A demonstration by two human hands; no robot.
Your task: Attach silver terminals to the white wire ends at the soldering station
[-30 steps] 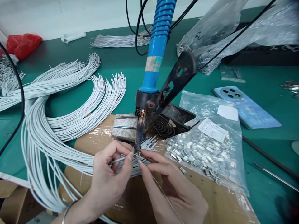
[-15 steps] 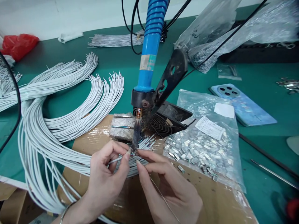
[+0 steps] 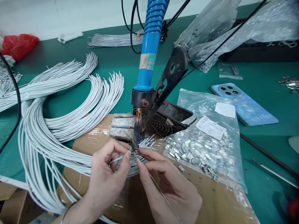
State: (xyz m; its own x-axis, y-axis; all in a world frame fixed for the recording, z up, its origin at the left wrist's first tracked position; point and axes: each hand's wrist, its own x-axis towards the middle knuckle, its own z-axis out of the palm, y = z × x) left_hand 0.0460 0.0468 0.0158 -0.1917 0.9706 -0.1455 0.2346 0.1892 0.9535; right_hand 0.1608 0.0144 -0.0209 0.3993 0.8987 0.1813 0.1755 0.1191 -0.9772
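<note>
A: Where is the slender white plastic-sleeved cable [image 3: 113,161]?

B: In my head view, above the flat brown cardboard [image 3: 217,199]. The left hand [image 3: 108,174] pinches it near its end, thumb against forefinger, just below the dark metal tip [image 3: 136,140] of the blue ribbed-handled soldering iron [image 3: 148,49]. I cannot tell whether cable and tip touch.

A: And the right hand [image 3: 181,189]?

B: It holds a thin silvery metal wire [image 3: 163,196] between thumb and fingers; the forefinger reaches a tiny shiny metal piece [image 3: 136,152]. Whether it grips that piece, I cannot tell.

A: How should these handle?

B: I judge the cable light, springy and apt to roll; I favour a hold close behind its end. The wire is probably soft, so I favour a short free length. The piece seems rigid, slippery and possibly hot: edges only.
</note>
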